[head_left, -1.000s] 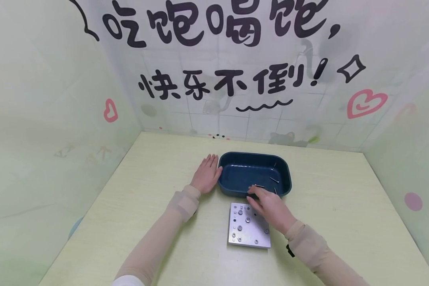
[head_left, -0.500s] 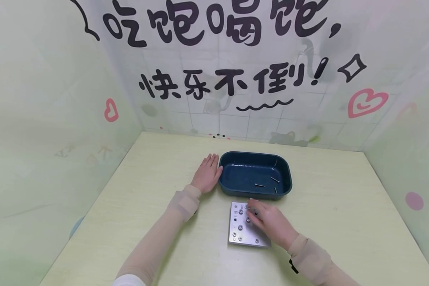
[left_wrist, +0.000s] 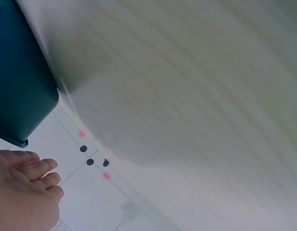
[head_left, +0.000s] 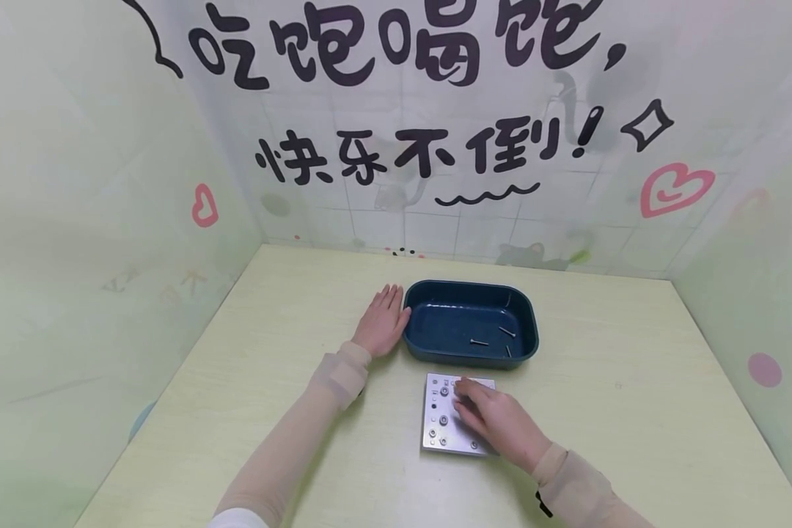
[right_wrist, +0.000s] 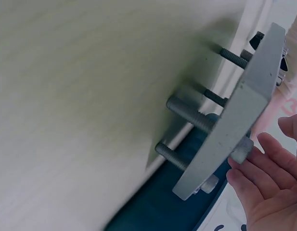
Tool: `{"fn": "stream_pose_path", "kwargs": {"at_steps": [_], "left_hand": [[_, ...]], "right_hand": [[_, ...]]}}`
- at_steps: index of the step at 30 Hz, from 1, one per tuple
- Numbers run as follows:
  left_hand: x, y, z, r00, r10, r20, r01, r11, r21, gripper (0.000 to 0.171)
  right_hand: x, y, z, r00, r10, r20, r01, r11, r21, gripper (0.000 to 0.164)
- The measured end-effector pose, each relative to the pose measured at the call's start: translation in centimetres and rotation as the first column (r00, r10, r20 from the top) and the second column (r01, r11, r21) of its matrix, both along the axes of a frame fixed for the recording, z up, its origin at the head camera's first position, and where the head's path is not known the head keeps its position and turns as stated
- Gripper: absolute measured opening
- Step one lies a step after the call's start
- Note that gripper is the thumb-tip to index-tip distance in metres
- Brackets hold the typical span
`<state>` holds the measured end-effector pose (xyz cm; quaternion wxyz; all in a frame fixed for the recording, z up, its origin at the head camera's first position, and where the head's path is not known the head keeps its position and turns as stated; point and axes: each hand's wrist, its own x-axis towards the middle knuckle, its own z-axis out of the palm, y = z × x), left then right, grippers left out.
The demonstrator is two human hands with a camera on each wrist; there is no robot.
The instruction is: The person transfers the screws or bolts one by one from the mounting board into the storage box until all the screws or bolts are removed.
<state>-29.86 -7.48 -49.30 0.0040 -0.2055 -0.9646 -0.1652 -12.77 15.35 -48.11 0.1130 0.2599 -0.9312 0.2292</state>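
A silver metal plate [head_left: 447, 433] with bolts through it lies on the table. My right hand [head_left: 504, 425] is over its right part, with the fingertips at the bolts and the thumb apart from the forefinger. In the right wrist view several threaded shanks stick out beneath the plate [right_wrist: 230, 125]. There the right hand's fingers [right_wrist: 273, 168] reach to a bolt head [right_wrist: 241, 150] on the upper face, and nothing shows between forefinger and thumb. My left hand [head_left: 381, 323] lies flat against the left side of the dark blue tray [head_left: 471, 359], fingers straight.
Inside the tray lie a few loose screws [head_left: 479, 342]. The table [head_left: 290, 323] is pale wood, enclosed by a back wall [head_left: 383, 227] and side walls with printed drawings. A dark strap piece [head_left: 543, 504] hangs under the right wrist.
My right hand has drawn back from the tray's front rim to the plate, then shifted slightly toward me there. The left hand, tray and plate stay where they were.
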Motion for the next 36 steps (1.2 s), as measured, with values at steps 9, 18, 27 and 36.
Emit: {"fn": "stream_pose_path", "kwargs": {"at_steps": [9,18,27,36], "left_hand": [[0.02,0.0,0.03,1.0,0.0,-0.005,0.0,1.0,0.002,0.06],[0.03,0.03,0.04,1.0,-0.003,-0.005,0.003,1.0,0.005,0.059],[0.04,0.01,0.08,1.0,-0.004,-0.003,0.004,1.0,0.007,0.059],[0.01,-0.03,0.03,1.0,0.0,0.007,0.0,1.0,0.01,0.059]], "right_hand": [[0.19,0.05,-0.51,1.0,-0.02,0.01,0.019,0.998,0.062,0.022],[0.03,-0.27,-0.85,1.0,-0.027,-0.008,0.028,0.991,0.13,0.018],[0.11,-0.33,-0.74,1.0,-0.022,-0.012,0.024,0.989,0.144,0.017],[0.11,-0.33,-0.26,1.0,-0.027,-0.004,0.028,0.992,0.119,0.017]]}}
